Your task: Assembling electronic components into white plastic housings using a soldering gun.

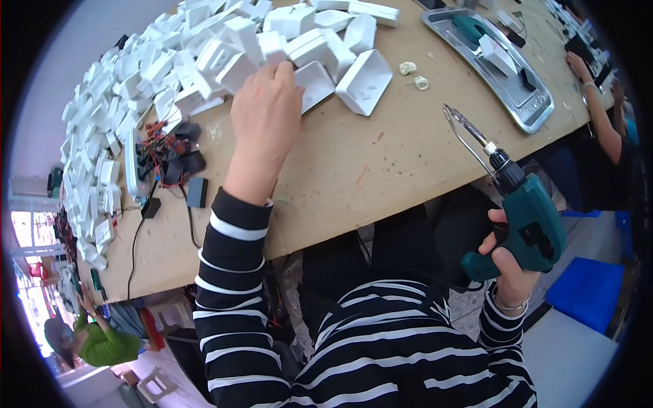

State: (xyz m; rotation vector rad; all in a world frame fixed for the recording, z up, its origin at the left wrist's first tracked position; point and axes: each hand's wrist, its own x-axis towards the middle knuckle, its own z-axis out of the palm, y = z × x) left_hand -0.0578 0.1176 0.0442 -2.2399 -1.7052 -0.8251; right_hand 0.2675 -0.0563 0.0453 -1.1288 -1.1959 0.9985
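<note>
A tan table [326, 183] bears the pile of white plastic cases [160, 68], which curves along its far and left sides. Well to the right of the pile lies a long metal tray [537, 115] with a white case and dark pieces in it. Nearer the person than the pile, and right of it, a teal soldering gun [537, 221] is gripped in the right hand [513, 275], fingers wrapped round its handle, its tip angled toward the pile. At the pile's near edge is the left hand [269, 105], fingers close together over the cases; whether they pinch one cannot be told. A tangle of wires and black parts [170, 149] sits just inside the pile's curve. Two small cream lumps [421, 83] lie just right of the pile.
</note>
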